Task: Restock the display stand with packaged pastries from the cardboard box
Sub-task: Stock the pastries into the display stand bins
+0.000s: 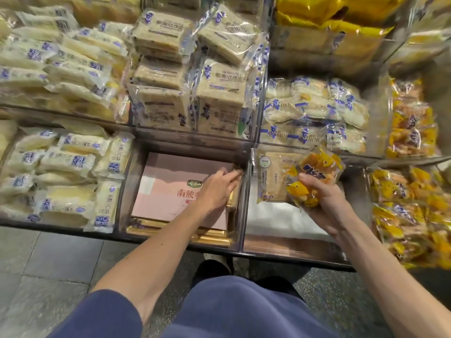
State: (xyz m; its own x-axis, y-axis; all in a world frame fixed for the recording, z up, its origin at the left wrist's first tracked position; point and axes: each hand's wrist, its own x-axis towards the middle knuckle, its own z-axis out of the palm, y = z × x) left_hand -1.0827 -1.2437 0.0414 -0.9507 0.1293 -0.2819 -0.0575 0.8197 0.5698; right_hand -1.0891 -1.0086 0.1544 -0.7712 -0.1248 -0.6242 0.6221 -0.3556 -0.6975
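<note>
My left hand [217, 189] lies over the pink flat cardboard box [168, 189] in the middle compartment of the clear-walled display stand [244, 203], its grip curled on a narrow gold-foil pack [231, 202] wedged against the box's right edge. My right hand [324, 206], to the right of the box, has its grip clenched round a crinkled yellow-and-orange packet of pastries [316, 172]. The packet is held over the neighbouring compartment, just before a flat beige pastry pack [273, 176].

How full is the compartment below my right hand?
Nearly empty. The compartment holds one tan packet at the back; its white floor is bare in front. The right hand holds orange packets over it.
</note>
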